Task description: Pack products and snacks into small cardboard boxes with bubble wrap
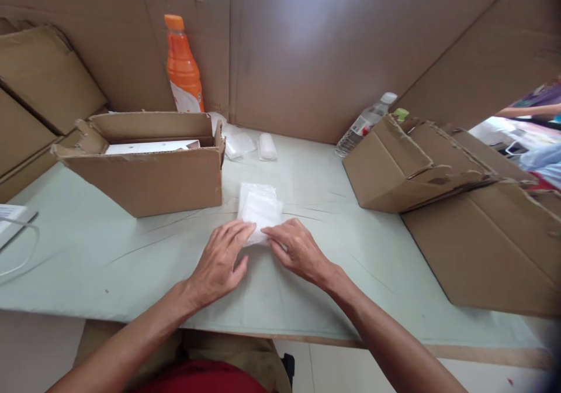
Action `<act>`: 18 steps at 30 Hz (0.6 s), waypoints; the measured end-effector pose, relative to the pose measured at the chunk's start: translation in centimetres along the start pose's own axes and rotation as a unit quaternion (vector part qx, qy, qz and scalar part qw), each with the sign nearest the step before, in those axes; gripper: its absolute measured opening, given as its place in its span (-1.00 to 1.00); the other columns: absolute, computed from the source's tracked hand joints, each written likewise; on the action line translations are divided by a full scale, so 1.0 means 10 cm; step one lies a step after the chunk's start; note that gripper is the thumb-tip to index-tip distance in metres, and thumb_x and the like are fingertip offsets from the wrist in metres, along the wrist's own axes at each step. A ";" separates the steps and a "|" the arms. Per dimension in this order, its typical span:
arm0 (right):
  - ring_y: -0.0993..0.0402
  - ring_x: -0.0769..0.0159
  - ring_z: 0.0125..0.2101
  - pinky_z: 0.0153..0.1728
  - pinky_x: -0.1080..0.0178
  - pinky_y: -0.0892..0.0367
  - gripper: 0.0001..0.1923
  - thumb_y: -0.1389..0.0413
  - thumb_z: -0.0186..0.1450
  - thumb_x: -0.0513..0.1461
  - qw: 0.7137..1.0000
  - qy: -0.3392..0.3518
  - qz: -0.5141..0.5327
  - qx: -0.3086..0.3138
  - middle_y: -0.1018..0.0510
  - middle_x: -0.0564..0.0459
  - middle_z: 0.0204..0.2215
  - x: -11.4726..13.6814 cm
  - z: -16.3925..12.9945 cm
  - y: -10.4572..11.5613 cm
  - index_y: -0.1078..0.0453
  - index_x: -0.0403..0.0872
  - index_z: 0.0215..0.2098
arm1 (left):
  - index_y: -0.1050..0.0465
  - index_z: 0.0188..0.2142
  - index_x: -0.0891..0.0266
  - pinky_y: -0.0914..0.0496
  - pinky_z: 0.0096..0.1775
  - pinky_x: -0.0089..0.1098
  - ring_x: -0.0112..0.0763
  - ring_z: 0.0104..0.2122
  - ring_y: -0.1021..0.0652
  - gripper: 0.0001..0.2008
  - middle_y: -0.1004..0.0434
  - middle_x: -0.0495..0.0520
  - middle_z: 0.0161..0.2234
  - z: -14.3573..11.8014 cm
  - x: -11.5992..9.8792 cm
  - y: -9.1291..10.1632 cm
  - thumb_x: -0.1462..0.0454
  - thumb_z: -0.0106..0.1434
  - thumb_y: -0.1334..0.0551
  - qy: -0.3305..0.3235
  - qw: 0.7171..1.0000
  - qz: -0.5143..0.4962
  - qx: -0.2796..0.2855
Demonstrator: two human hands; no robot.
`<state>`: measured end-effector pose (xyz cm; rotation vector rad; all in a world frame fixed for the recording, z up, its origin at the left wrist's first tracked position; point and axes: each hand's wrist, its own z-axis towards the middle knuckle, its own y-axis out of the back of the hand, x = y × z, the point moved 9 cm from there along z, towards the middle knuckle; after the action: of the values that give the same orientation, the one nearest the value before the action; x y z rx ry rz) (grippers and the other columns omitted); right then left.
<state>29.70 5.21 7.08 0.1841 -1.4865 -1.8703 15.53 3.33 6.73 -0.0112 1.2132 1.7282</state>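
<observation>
Two bare hands rest flat on the pale green table (131,264), meeting at the near edge of a white folded packet (259,209). The left hand (220,261) lies palm down with its fingers spread, the fingertips pressing the packet's near-left corner; the right hand (297,250) lies the same way, its fingertips on the near-right corner. Neither hand is closed around the packet — both press it down against the tabletop, near the middle of the table.

Further back on the left stands an open cardboard box (149,165) with white sheets inside. On the right lies a tipped cardboard box (412,171) over a flattened sheet of cardboard (495,247). Beyond the packet lie a small white roll (267,146) and clear plastic bags (239,142). Against the cardboard wall stands an orange bottle (183,65) — a clear water bottle (366,123) leans at the right.
</observation>
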 end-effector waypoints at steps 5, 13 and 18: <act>-0.56 0.21 -0.20 -0.21 0.18 -0.43 -0.73 -0.10 0.39 -0.20 0.971 -0.124 0.183 0.094 -0.68 0.01 -0.16 0.09 -0.25 -0.03 -0.54 0.02 0.01 | -0.35 0.11 0.19 -0.45 -0.16 -0.28 -0.31 -0.20 -0.56 -0.62 -0.59 0.07 -0.17 -0.19 -0.02 0.04 0.42 0.32 -0.16 0.069 0.995 -0.075 -0.009; -0.49 0.10 0.10 0.10 0.02 -0.42 -0.69 -0.06 0.43 -0.06 0.958 -0.183 0.219 0.008 -0.60 -0.04 0.05 -0.20 -0.27 0.10 -0.54 0.06 0.01 | -0.45 -0.08 0.21 -0.48 -0.14 -0.20 -0.23 -0.16 -0.54 -0.73 -0.53 0.14 -0.15 -0.30 -0.19 0.00 0.47 0.26 -0.17 0.037 0.999 -0.022 -0.016; -0.40 0.19 0.21 0.24 0.01 -0.31 -0.66 0.00 0.48 -0.12 0.954 -0.051 0.288 0.067 -0.52 -0.04 0.17 0.02 0.00 -0.14 -0.47 0.04 0.13 | -0.45 -0.09 0.22 -0.48 0.00 -0.10 -0.13 0.01 -0.49 -0.70 -0.49 0.23 0.01 -0.40 -0.29 -0.07 0.51 0.22 -0.17 0.007 1.000 0.015 -0.017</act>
<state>28.90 5.14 5.90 -0.2666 -1.5297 -1.3259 15.62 -1.52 5.67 -0.0261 1.2003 1.7768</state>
